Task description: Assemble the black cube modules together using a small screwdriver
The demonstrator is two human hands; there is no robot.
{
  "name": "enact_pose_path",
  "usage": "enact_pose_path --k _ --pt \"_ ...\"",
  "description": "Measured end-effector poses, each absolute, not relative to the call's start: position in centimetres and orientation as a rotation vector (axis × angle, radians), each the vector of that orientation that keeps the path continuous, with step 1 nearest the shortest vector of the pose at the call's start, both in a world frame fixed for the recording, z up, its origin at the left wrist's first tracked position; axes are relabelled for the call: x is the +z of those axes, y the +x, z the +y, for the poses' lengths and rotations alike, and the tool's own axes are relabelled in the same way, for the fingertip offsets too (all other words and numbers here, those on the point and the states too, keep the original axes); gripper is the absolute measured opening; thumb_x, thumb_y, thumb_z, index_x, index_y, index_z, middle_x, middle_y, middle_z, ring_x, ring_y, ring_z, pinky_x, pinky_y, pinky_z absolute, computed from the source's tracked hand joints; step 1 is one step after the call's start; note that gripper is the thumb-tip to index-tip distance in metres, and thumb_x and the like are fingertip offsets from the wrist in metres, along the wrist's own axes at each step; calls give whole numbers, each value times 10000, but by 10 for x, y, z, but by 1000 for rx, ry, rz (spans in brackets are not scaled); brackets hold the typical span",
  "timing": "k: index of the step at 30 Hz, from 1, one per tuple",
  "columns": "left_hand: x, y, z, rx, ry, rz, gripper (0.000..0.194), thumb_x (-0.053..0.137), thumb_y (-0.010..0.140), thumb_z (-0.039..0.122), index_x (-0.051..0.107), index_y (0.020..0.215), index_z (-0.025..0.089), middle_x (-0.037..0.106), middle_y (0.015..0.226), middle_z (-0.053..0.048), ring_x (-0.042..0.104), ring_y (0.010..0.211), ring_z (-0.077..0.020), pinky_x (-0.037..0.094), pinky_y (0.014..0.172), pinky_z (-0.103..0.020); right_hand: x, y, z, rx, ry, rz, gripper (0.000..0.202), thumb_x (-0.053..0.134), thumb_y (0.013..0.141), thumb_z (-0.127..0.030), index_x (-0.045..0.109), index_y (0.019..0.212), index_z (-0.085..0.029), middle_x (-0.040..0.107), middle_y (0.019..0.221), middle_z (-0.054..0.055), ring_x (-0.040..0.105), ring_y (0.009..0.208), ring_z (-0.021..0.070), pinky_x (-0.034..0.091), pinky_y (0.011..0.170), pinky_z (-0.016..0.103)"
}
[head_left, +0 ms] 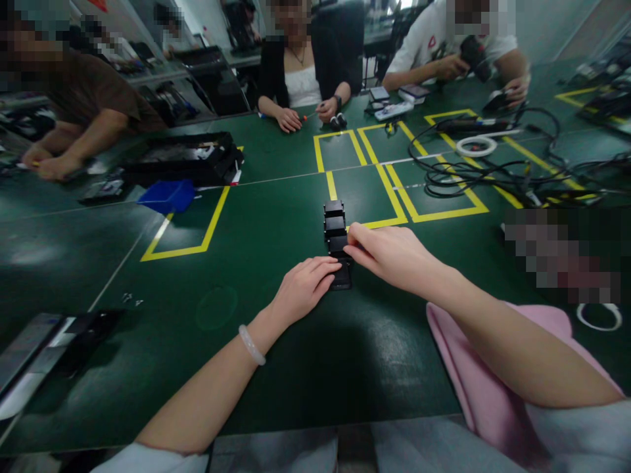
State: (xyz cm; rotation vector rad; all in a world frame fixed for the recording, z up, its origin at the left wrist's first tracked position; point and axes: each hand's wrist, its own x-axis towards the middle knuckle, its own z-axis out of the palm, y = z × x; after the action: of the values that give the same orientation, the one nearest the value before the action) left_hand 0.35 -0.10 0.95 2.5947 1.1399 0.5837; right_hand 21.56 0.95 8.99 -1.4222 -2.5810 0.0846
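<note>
Closest to the camera there's a pink cloth-looking thing (pixel 486 368) at the lower right, partly under the right forearm on a dark green bench (pixel 290 387). Main action's mid-bench: a short row of black blocks (pixel 335 225) running away from the camera, with one more flat black piece (pixel 342 280) at the near end. Left hand (pixel 308 286), the one with a pale bracelet (pixel 252 345) on the wrist, has its fingers laid over that near piece; can't tell if that grip is actually clamped on it. Right hand (pixel 384 253) is curled up beside the nearest block of the row, fingertips at its edge, and again I can't tell if its grip is pinching anything. Blue bin (pixel 170 196) sits farther left, tangled black cables (pixel 444 180) off right, and a co-worker across the way holds a dark gun-shaped tool (pixel 476 58).
</note>
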Motion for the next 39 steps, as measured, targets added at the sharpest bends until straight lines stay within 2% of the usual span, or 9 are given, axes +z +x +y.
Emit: enact_pose_path --k 6,11,17,22,28,33,39 --pt "9 4 -1 595 2593 1139 281 410 944 245 562 1179 218 599 1240 -57 570 1126 -186 463 988 -394 90 216 10 142 -1401 -2556 182 349 931 -284 470 1040 -202 673 812 22 618 673 158 235 520 246" --pt "9 3 -1 571 2584 1137 283 403 949 250 554 1186 220 590 1257 -52 559 1138 -192 455 989 -397 89 216 11 104 -1437 -2592 238 345 943 -381 493 985 -200 668 764 28 612 648 171 220 515 252" --pt "9 3 -1 552 2580 1145 278 408 949 248 550 1185 214 585 1266 -45 556 1137 -182 446 999 -386 89 216 11 140 -1377 -2538 177 362 922 -275 461 1048 -199 665 801 10 614 670 155 244 515 244" --pt "10 3 -1 565 2581 1142 285 407 947 245 554 1190 220 588 1259 -52 563 1135 -191 457 986 -392 88 215 10 75 -1426 -2573 232 326 947 -355 494 987 -201 668 766 24 612 645 169 229 511 256" --pt "9 4 -1 577 2584 1151 278 420 943 240 560 1183 222 595 1250 -43 567 1131 -177 457 992 -378 88 216 9 134 -1373 -2538 186 357 928 -276 460 1062 -199 670 816 14 614 665 153 250 517 242" --pt "8 3 -1 579 2588 1134 278 404 950 248 556 1180 217 595 1252 -51 560 1144 -184 453 988 -381 89 215 10 102 -1420 -2598 226 345 944 -360 497 997 -202 670 764 21 611 640 168 228 516 257" --pt "8 3 -1 578 2591 1140 277 413 949 246 554 1186 219 591 1260 -41 559 1139 -175 441 1001 -376 88 215 9 160 -1360 -2550 189 364 930 -278 469 1064 -197 671 819 17 617 683 153 251 529 244"
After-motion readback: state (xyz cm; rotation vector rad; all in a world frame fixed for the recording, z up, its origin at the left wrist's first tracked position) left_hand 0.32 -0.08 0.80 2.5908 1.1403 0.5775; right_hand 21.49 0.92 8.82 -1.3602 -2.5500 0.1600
